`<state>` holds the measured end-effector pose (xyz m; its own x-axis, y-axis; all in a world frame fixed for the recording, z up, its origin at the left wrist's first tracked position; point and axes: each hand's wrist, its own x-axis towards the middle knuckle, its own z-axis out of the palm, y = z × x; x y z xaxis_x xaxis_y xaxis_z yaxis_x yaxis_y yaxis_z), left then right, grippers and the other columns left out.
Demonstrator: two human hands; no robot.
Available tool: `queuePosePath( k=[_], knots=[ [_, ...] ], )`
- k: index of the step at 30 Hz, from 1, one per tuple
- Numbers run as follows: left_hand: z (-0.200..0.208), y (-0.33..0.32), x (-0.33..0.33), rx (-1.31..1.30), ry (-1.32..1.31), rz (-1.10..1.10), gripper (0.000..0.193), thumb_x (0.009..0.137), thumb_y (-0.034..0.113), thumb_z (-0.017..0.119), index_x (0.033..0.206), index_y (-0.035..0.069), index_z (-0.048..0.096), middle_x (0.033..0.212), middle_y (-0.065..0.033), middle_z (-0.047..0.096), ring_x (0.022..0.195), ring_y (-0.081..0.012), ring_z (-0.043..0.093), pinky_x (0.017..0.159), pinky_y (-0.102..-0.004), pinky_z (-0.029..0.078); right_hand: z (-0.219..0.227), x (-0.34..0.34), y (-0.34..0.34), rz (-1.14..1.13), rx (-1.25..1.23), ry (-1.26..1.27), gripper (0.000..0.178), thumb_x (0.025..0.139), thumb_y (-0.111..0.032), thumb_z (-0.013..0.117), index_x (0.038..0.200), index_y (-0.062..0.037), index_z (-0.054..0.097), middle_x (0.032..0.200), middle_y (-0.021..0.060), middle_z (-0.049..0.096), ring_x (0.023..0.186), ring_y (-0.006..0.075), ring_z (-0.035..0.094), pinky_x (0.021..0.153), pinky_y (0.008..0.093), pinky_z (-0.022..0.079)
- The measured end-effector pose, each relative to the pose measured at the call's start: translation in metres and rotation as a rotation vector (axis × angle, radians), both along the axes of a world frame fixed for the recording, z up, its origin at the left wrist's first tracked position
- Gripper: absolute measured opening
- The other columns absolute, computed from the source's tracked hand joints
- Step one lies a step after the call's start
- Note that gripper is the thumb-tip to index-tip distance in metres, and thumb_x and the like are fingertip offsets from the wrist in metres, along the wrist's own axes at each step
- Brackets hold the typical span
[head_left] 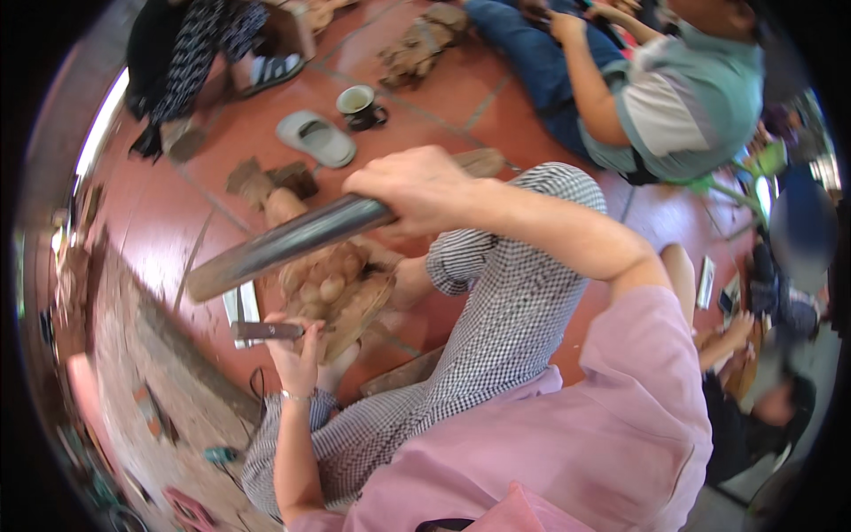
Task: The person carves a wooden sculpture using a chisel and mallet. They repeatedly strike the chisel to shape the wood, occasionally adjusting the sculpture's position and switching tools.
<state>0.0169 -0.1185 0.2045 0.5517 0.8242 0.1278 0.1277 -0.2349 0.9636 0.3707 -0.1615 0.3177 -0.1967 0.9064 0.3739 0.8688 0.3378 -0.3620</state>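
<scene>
My right hand grips the end of a long dark cylindrical mallet, raised and slanting down to the left over a carved wooden piece. My left hand holds a metal chisel lying roughly level, its end against the lower left of the carving. The brown carving, with rounded lumpy relief, rests against my foot. My checked trouser legs bend around it.
Another person in a grey-green shirt and jeans sits at the upper right. On the red tiled floor lie a grey slipper, a dark cup, wood offcuts and a wood lump. Someone's sandalled foot is upper left.
</scene>
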Motion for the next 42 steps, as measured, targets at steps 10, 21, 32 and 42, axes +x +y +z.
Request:
queuePosePath(
  k=[10,21,32,42],
  knots=[
    [0.017,0.009,0.006,-0.079,0.180,0.101,0.012,0.094,0.004,0.066,0.102,-0.003,0.062,0.096,-0.0106,0.074,0.084,-0.0118,0.069,0.074,-0.0252,0.055,0.017,0.002,-0.015,-0.110,-0.142,0.054,0.052,0.068,-0.013,0.076,0.117,-0.0129,0.059,0.098,0.0079,0.067,0.090,0.0311,0.066,0.074,0.0394,0.053],
    [0.015,0.019,0.028,0.476,0.298,0.002,0.013,0.083,0.018,0.074,0.092,0.009,0.073,0.094,-0.0060,0.075,0.079,-0.0237,0.072,0.069,-0.0324,0.057,0.017,-0.010,-0.016,-0.086,-0.169,0.149,0.054,0.069,-0.014,0.076,0.120,-0.0106,0.058,0.091,0.0117,0.067,0.084,0.0312,0.067,0.074,0.0389,0.052],
    [0.016,0.014,0.029,0.487,0.363,0.042,0.015,0.081,0.016,0.075,0.088,0.007,0.066,0.081,-0.0097,0.069,0.075,-0.0284,0.069,0.061,-0.0378,0.054,0.016,-0.019,-0.020,0.018,-0.138,0.002,0.062,0.064,-0.012,0.077,0.122,-0.0135,0.058,0.094,0.0092,0.067,0.087,0.0311,0.066,0.074,0.0399,0.052],
    [0.003,0.005,0.029,0.622,0.412,0.051,0.013,0.082,0.015,0.073,0.090,0.009,0.065,0.079,-0.0071,0.069,0.076,-0.0282,0.068,0.058,-0.0397,0.052,0.024,-0.015,-0.026,0.068,0.051,-0.107,0.070,0.058,-0.009,0.080,0.124,-0.0155,0.060,0.090,0.0046,0.064,0.084,0.0279,0.065,0.072,0.0380,0.053]
  ],
)
